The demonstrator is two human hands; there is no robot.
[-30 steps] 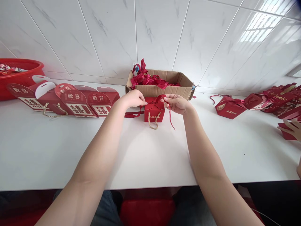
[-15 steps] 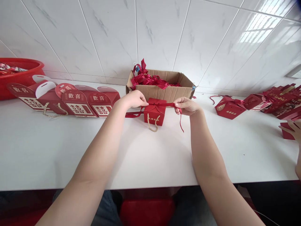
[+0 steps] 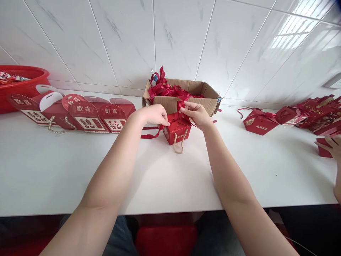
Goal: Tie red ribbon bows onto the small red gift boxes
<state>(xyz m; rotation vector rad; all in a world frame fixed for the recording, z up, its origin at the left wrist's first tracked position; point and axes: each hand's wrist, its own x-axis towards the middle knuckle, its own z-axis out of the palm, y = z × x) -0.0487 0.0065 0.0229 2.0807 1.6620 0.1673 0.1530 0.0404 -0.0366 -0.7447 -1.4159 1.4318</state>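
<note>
With the clock face centred on the red gift box [image 3: 179, 132] and twelve toward the wall, the box is sitting upright on the white table [image 3: 170, 185], directly before the person. Its gold-lettered front is facing between five and six o'clock, the front edge is running from just past eight to just past two, and the rope handle [image 3: 179, 152] is drooping toward six; the box is looking too nearly square to tell a long axis. The left hand [image 3: 155, 115] is pinching narrowly at the red ribbon [image 3: 151, 136] by the ten o'clock edge, a long strip trailing toward nine. The right hand [image 3: 197, 113] is holding a raised ribbon length between thumb and fingers, toward one. The cardboard carton [image 3: 172, 102] is standing just behind, at twelve.
</note>
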